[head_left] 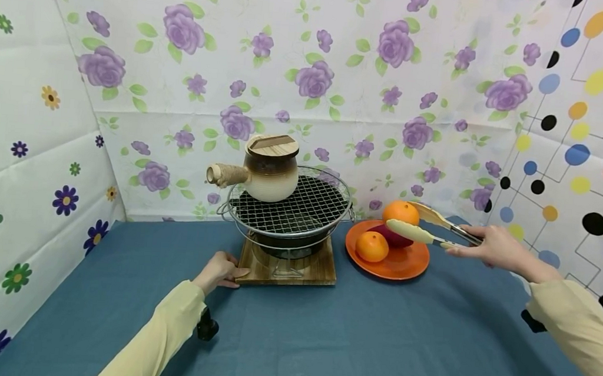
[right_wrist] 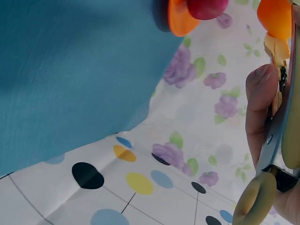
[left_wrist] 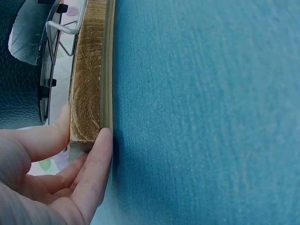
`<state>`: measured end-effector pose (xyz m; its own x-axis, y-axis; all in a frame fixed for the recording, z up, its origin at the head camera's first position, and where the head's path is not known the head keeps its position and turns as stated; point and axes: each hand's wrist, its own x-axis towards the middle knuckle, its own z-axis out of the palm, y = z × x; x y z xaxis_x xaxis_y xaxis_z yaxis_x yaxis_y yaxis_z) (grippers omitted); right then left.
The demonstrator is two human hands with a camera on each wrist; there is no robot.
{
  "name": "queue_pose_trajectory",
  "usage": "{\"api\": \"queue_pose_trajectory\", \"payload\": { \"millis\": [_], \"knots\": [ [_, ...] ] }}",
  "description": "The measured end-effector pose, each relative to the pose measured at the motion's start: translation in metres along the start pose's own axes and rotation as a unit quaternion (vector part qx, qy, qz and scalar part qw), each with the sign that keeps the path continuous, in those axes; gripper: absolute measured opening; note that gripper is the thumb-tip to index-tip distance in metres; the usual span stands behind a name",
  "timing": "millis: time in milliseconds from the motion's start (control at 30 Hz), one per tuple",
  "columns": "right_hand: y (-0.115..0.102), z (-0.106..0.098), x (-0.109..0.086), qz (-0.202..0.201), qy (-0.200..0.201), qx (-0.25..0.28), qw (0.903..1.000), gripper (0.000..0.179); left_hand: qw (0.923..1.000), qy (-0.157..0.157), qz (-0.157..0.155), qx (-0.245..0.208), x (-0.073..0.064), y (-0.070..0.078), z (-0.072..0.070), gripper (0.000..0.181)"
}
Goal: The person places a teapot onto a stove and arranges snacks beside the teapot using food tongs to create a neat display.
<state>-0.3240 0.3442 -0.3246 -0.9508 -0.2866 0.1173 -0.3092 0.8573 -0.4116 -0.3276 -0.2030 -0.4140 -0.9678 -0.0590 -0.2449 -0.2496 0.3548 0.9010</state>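
Note:
My left hand (head_left: 220, 270) pinches the near left corner of the wooden board (head_left: 252, 270), thumb on top and fingertips along its lower edge in the left wrist view. On that board stands a round black grill (head_left: 297, 241) with a wire rack. My right hand (head_left: 493, 247) grips a pair of tongs (head_left: 465, 233) with cream tips. Between the tips sits an orange (head_left: 401, 211), raised over the orange plate (head_left: 401, 271). A second orange (head_left: 372, 247) lies on the plate beside a dark red, rounded item (head_left: 390, 235), partly hidden by the tongs and fruit.
A brown and cream clay pot (head_left: 272, 180) with a wooden lid rests on the rack's left part, its wrapped handle (head_left: 225, 175) pointing left. Blue cloth (head_left: 321, 337) covers the table. Patterned sheets (head_left: 291, 51) hang behind and at both sides.

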Motion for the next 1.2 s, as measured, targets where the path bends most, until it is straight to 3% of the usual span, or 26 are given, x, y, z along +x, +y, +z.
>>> {"api": "queue_pose_trajectory", "payload": {
  "millis": [533,867,1200],
  "knots": [
    [-0.006,-0.003,0.007,0.01,0.009,0.008,0.9999,0.083,0.9999,0.001,-0.013,-0.008,0.001,0.002,0.0,0.054],
    [-0.021,-0.015,0.013,-0.009,0.013,0.011,0.9998,0.083,0.9999,-0.008,-0.005,-0.009,-0.001,0.003,-0.002,0.056],
    [-0.041,-0.028,0.023,-0.004,0.015,0.008,0.9998,0.085,0.9999,-0.005,-0.007,-0.008,0.0,0.003,-0.001,0.053]
  ]
}}
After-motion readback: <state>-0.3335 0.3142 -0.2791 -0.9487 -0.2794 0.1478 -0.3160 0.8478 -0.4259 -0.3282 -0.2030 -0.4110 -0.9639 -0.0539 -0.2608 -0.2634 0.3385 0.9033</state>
